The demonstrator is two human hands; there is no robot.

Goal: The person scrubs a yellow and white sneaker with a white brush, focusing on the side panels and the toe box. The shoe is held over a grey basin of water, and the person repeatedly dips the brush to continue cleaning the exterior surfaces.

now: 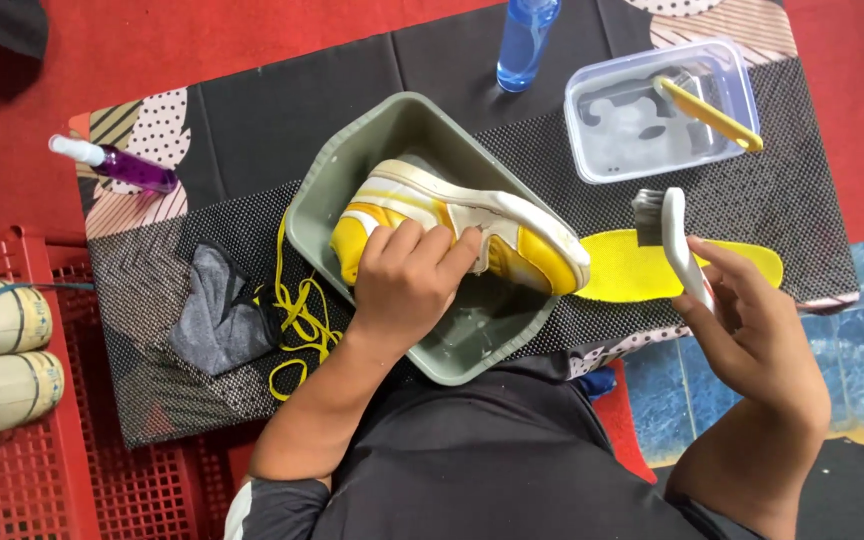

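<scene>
A: Left hand (407, 280) clamps the yellow-and-white leather sneaker (462, 230) in the grey plastic basin (352, 160); right hand (752, 320) grips the white bristle brush (667, 235).

B: The tilted basin, under that hand, might slide.

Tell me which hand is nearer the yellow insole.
Right. The right hand holds a brush just over the insole; the left hand grips the shoe in the basin, farther away.
</scene>
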